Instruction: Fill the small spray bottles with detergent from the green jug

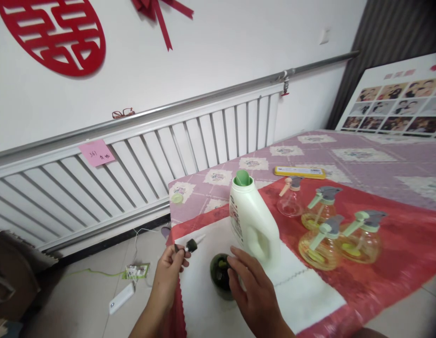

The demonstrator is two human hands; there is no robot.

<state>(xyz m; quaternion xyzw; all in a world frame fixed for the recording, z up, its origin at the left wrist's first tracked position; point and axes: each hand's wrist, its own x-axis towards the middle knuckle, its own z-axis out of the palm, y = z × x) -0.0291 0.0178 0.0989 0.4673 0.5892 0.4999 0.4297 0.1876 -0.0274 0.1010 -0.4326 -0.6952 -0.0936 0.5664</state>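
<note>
In the head view, my left hand (174, 259) pinches a dark spray head (191, 245) whose pale tip points up to the right. A round dark green spray bottle (216, 280) stands with its top uncovered on the white cloth, right of that hand. My right hand (251, 288) is beside the bottle, fingers apart and fingertips at its rim; whether they touch is hard to tell. Just behind it stands a large pale green detergent jug (255, 220) with its green spout (242, 178) showing.
Several clear spray bottles (318, 251) with yellow liquid or pink trim stand on the red cover (408, 244) to the right. A yellow-edged box (299, 172) lies behind them. A green cap (176, 198) sits near the table's left edge. A white radiator (204, 141) runs along the wall.
</note>
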